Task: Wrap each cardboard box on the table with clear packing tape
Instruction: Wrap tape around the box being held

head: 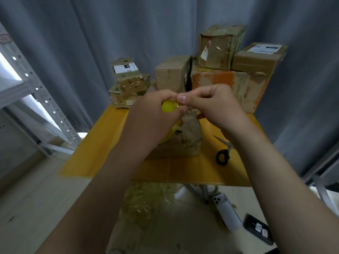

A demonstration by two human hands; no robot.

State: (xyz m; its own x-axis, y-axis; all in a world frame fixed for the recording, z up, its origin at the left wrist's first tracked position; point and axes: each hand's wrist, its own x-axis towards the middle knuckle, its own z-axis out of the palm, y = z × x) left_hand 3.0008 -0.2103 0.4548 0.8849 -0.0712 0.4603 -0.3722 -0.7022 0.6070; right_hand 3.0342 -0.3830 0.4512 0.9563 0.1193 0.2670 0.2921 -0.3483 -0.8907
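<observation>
Left hand point(150, 116) grips tape roll point(167, 106); right hand point(216, 105) pinches its end. Likely freeing tape; next, pull onto box point(190, 138).

scissors point(224, 151) right of box point(190, 142), stacked boxes point(229, 70) behind

Tape roll point(169, 106): bright yellow; nearest cardboard box point(189, 142): brown, mottled with pale, glossy patches; table point(102, 143): honey-yellow with a faint wood grain. Large box point(214, 79): brown with a faded orange band; top right box point(256, 59): plain brown with a white label printed in dark text. Scissors point(222, 156): black handles, silver blades; curtain point(91, 43): plain grey-blue; shelf frame point(49, 103): pale grey, patterned with rows of holes.
</observation>
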